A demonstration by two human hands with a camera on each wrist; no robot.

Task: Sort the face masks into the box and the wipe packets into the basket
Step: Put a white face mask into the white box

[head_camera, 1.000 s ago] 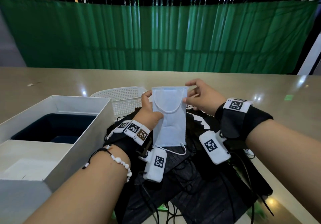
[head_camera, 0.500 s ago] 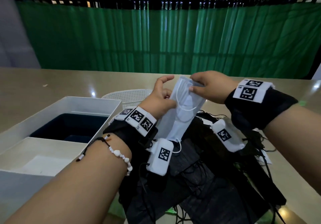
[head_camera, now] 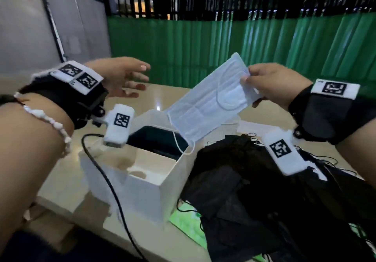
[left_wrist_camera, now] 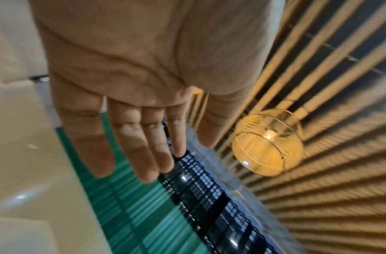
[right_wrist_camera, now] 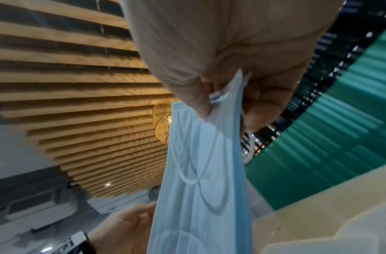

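right hand (head_camera: 272, 86) pinches blue mask (head_camera: 207, 105) by one end, mask hanging over white box (head_camera: 162, 186) | left hand (head_camera: 122, 76) empty, fingers straight and spread | black masks (head_camera: 244, 190) heaped right of box | beige glossy table (head_camera: 67, 182) | green curtain (head_camera: 203, 48) behind | slatted wood ceiling (left_wrist_camera: 318, 171), wicker lamp (left_wrist_camera: 268, 146)

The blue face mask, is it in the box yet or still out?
Still out. The right hand pinches one end of the blue face mask, which hangs in the air above the open white box.
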